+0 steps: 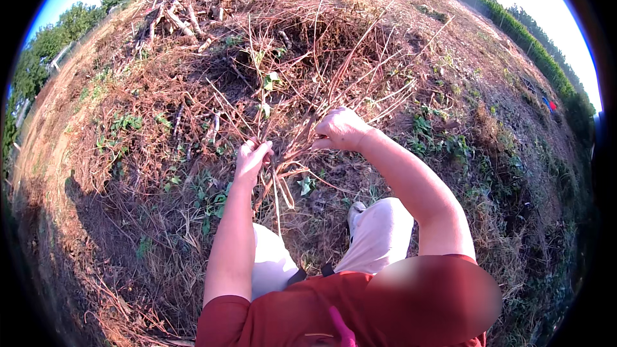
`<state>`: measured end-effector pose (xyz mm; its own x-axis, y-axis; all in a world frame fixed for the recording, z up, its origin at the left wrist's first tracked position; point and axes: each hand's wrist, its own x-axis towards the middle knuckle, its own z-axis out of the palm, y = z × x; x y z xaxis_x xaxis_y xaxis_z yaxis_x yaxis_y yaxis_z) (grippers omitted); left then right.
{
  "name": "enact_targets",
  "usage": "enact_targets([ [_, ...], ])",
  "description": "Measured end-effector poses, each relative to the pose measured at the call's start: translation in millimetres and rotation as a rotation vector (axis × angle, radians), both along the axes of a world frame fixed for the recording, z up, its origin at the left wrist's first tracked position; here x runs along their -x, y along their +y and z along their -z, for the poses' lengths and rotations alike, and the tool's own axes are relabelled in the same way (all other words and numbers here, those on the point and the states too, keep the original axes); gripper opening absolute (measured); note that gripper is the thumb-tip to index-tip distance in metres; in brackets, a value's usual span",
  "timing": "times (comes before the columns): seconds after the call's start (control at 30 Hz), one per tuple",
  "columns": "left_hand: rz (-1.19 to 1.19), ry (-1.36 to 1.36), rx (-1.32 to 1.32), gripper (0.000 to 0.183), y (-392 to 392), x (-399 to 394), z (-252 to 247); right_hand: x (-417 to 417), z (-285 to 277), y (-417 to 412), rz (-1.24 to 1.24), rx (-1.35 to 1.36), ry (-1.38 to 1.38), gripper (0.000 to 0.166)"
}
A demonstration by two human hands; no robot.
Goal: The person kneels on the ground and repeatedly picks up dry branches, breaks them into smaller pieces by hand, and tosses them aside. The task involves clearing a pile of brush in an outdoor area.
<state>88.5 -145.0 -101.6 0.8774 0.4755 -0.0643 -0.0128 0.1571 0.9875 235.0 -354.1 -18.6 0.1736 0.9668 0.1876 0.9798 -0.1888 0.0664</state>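
Note:
A loose bundle of dry brown stalks (296,147) slants up and to the right in front of my legs. My right hand (342,128) is closed around its upper part, where the thin branching tips fan out. At the lower left of the bundle, my left hand (251,156) pinches a few thin stems, one bearing green leaves (271,80). Pale bent strips (285,190) dangle below the bundle between the two hands. My palms and the inner sides of my fingers are mostly hidden.
Beyond the hands lies a heap of dry brush (308,43). Cut logs and branches (181,19) are piled at the far left. Green weeds (453,147) grow on the right. My shoe (355,212) stands on grassy ground, and a row of tall green plants (520,38) borders the field.

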Motion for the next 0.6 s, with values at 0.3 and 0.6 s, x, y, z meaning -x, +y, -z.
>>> enact_targets([
  [0.3, 0.368, 0.123, -0.107, 0.055, -23, -6, -14, -11, -71, -15, -0.035, 0.028, -0.28, 0.035],
  [0.6, 0.182, -0.158, 0.207, 0.016, -55, -9, -18, -17, -104, 6, 0.045, -0.118, -0.491, 0.039],
])
